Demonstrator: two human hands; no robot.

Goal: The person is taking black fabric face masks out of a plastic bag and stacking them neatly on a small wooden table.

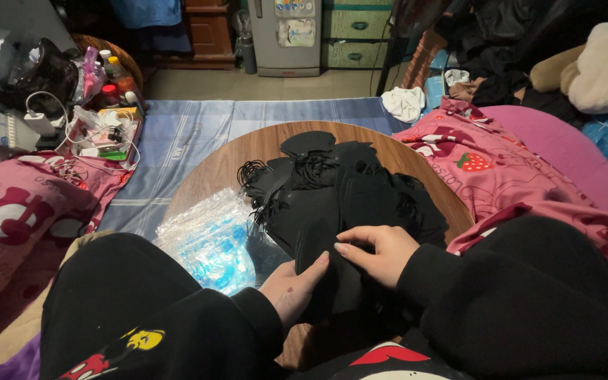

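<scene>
Both hands sit close to the person's lap, at the near edge of a small round wooden table. Her left hand lies palm up with the fingers spread, under a flat black mask, and the thumb presses on top of it. Her right hand is curled, with the fingertips pinching the top edge of the same mask, so both hands have a hold on this one piece. Just behind the hands, a big pile of black masks with thin black loops covers the middle of the table. It looks like most of the work is not done yet, because the pile is large and only one mask is in the hands. Beside the pile, on the left, lies a heap of clear plastic bags with blue on them. No filled bag can be seen. Farther off are pink blankets and a blue mat on the floor.
</scene>
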